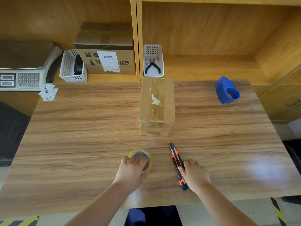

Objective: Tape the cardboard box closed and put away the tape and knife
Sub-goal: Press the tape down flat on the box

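A small cardboard box (156,105) stands in the middle of the wooden table (81,128), its flaps down and clear tape along its top seam. A roll of clear tape with a yellow rim (143,154) lies flat near the front edge. My left hand (132,171) rests on the roll, its fingers curled over the near side. An orange and black utility knife (177,165) lies to the right with its blade out, pointing at the box. My right hand (194,176) lies along the knife's handle, thumb touching it.
A blue tape dispenser (227,90) sits at the table's far right. On the shelf behind stand a white basket with pliers (154,61), another white basket (72,67), a larger labelled carton (107,56) and a scale (21,79). Paper slips (48,92) lie at the far left corner.
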